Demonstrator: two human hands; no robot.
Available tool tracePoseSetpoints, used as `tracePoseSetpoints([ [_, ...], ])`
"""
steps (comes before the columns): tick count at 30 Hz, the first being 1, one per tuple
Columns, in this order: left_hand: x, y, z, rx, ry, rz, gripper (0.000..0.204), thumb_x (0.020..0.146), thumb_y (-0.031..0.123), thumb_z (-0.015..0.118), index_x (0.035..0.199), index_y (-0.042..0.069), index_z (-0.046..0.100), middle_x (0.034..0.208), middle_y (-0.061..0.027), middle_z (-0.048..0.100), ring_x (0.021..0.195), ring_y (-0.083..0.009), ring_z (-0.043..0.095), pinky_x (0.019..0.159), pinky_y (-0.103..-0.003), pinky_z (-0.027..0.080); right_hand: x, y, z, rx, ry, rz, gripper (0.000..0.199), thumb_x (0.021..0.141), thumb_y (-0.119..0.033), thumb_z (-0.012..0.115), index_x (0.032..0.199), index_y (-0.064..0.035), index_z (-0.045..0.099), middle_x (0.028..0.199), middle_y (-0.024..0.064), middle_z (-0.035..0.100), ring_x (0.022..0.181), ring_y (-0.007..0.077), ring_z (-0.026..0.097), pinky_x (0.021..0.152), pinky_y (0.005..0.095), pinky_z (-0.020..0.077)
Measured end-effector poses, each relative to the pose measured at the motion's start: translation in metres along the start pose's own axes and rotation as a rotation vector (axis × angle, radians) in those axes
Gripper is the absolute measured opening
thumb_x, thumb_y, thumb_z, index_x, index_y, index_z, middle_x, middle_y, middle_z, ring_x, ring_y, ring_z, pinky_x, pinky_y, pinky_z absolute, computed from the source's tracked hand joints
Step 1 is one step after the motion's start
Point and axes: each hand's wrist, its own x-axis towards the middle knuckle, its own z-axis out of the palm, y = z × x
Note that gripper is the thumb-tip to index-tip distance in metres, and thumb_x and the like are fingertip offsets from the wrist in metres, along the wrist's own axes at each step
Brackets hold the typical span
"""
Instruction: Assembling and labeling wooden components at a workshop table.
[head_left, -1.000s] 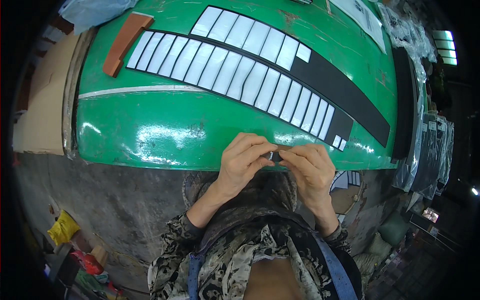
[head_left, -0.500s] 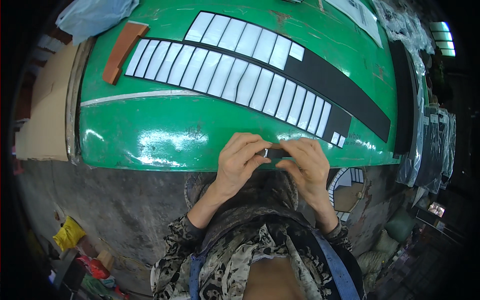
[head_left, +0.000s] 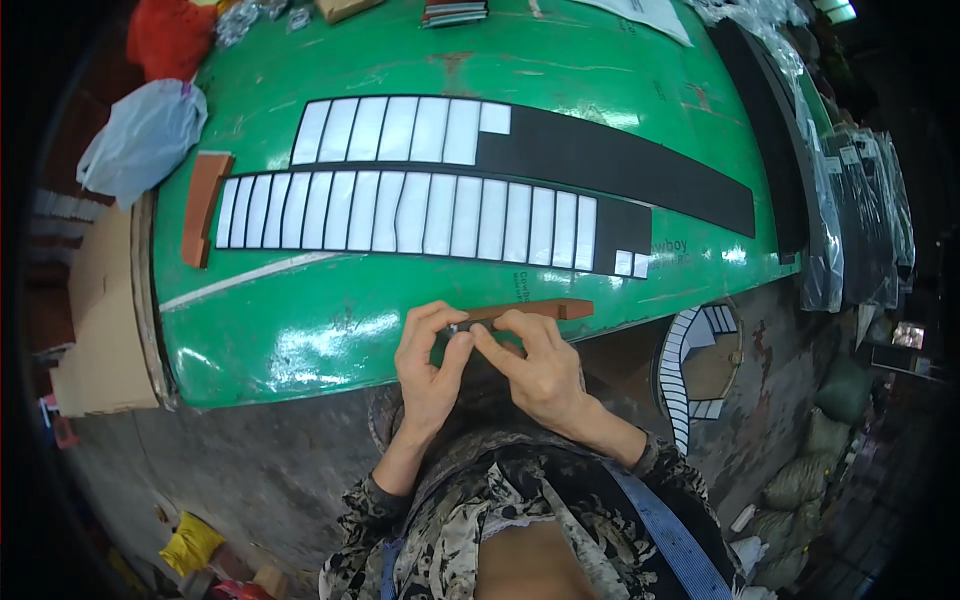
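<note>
Near the front edge of the green table, my left hand (head_left: 432, 355) and my right hand (head_left: 540, 372) pinch a reddish-brown piece with a stepped end (head_left: 545, 309). The piece lies crosswise, its right end reaching past my right fingers. Its near side looks dark, and a tiny whitish spot shows by my left fingertips. Both thumbs press from the near side; my fingers hide part of it. Beyond my hands lie two long black strips bearing rows of white rectangles, a nearer strip (head_left: 622, 222) and a farther strip (head_left: 610, 160). A similar brown piece (head_left: 203, 210) rests left of them.
A pale plastic bag (head_left: 145, 140) and a red bag (head_left: 170, 38) sit at the far left, above a cardboard box (head_left: 100, 310). Dark plastic-wrapped panels (head_left: 870, 220) stand on the right. A round container (head_left: 712, 375) with white-rectangle strips inside is below the table edge.
The view has turned, shifting the table and strips. My hands have moved left, and the brown piece now shows lengthwise beyond my right fingers. Both hands still grip it.
</note>
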Motion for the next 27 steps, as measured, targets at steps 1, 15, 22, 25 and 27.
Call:
tracePoseSetpoints([
  [1,-0.001,0.002,0.0,-0.035,0.006,-0.023,0.016,0.084,0.007,0.06,0.098,0.0,0.061,0.1,-0.0108,0.057,0.092,-0.0202,0.055,0.082,-0.029,0.043,0.0,0.0,-0.002,0.067,-0.016,0.018,0.046,0.067,0.005,0.059,0.111,-0.0053,0.065,0.102,0.0096,0.056,0.087,0.0263,0.056,0.068,0.0337,0.0506],
  [15,-0.001,0.0,-0.003,0.059,-0.016,0.057,0.02,0.088,0.018,0.063,0.101,0.002,0.062,0.1,-0.0103,0.057,0.091,-0.0206,0.054,0.081,-0.031,0.043,0.012,0.015,-0.005,0.157,0.119,0.058,0.04,0.062,-0.007,0.076,0.1,-0.0061,0.066,0.092,0.0045,0.06,0.075,0.023,0.055,0.062,0.0331,0.0476],
  [22,0.001,0.002,-0.003,0.196,-0.036,0.149,0.024,0.087,0.023,0.064,0.1,0.002,0.061,0.099,-0.0108,0.056,0.087,-0.0228,0.056,0.076,-0.031,0.045,0.015,0.017,0.004,0.161,0.164,-0.002,0.035,0.061,-0.008,0.076,0.094,-0.0062,0.066,0.09,0.0032,0.06,0.076,0.0215,0.056,0.062,0.0316,0.0478],
  [25,0.001,0.0,0.0,0.242,-0.023,0.173,0.024,0.087,0.021,0.064,0.1,0.002,0.06,0.098,-0.0118,0.056,0.086,-0.024,0.056,0.075,-0.032,0.045,0.015,0.019,0.007,0.108,0.209,-0.02,0.035,0.06,-0.009,0.076,0.094,-0.0063,0.066,0.089,0.0028,0.06,0.076,0.0212,0.056,0.062,0.0315,0.0481],
  [27,0.002,-0.002,0.001,0.254,-0.017,0.194,0.023,0.087,0.02,0.064,0.101,0.002,0.06,0.098,-0.0123,0.056,0.086,-0.0245,0.056,0.074,-0.032,0.045,0.014,0.017,0.007,0.105,0.211,-0.021,0.035,0.06,-0.009,0.076,0.094,-0.0061,0.066,0.089,0.0028,0.06,0.076,0.0213,0.056,0.062,0.0317,0.0482],
])
